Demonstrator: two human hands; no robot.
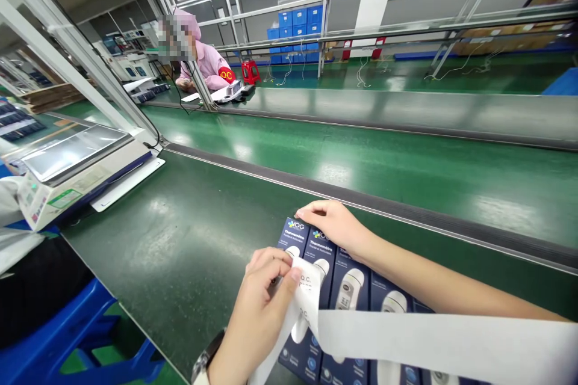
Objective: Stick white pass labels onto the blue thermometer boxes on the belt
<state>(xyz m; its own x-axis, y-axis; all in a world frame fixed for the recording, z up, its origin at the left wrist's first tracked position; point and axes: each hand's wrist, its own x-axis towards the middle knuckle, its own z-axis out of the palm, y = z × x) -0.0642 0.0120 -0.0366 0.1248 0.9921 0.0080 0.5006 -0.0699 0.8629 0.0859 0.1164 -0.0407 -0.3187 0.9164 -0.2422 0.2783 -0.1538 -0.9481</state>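
Several dark navy thermometer boxes (350, 289) stand packed side by side on a green conveyor bench (171, 252), their printed faces up. My left hand (264, 307), with a wristwatch (206, 358) on its wrist, pinches a white printed strip (433, 343) marked "Q.C." against the boxes. The strip runs across the lower boxes and off the right edge, hiding their lower parts. My right hand (332, 222) comes in from the right and rests its fingertips on the top edge of the row, holding nothing.
A raised metal rail (343, 195) borders the bench behind the boxes. An electronic scale (74, 159) stands at the left. Beyond a second green belt, a co-worker (203, 57) in a pink smock and red armband sits at the far bench. Blue seating (76, 337) is at lower left.
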